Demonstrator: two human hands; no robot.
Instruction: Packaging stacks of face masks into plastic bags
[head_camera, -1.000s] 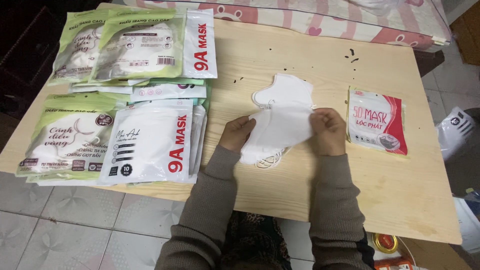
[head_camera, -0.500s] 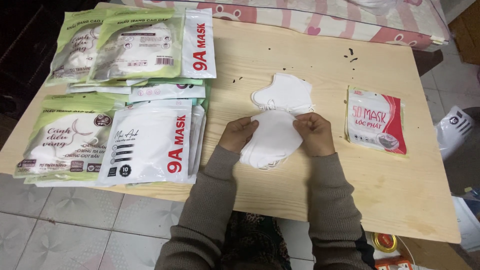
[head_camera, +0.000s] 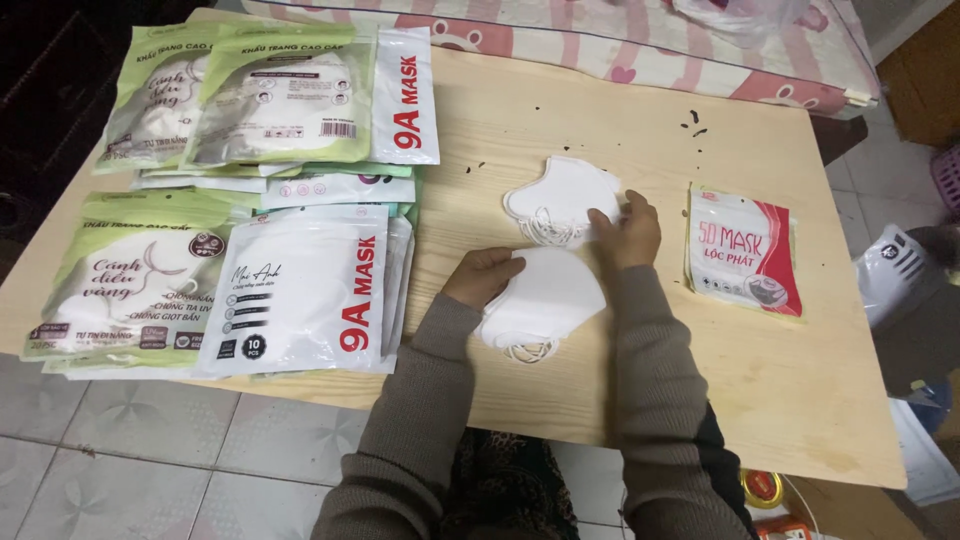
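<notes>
A near stack of white folded face masks (head_camera: 545, 300) lies on the wooden table (head_camera: 640, 400), with its ear loops hanging toward me. My left hand (head_camera: 482, 275) rests on that stack's left edge, holding it. A second stack of white masks (head_camera: 560, 195) lies just beyond it. My right hand (head_camera: 628, 228) reaches onto the far stack's right side, fingers touching the masks. Both arms wear grey-brown sleeves.
Piles of packaged masks in white and green bags (head_camera: 300, 290) (head_camera: 270, 100) cover the table's left half. A red and white mask packet (head_camera: 742, 250) lies to the right. A pink patterned bedcover (head_camera: 600, 40) borders the far edge. Tiled floor lies below on the left.
My right hand has left the near stack and moved up and right onto the far stack. My left hand stays on the near stack.
</notes>
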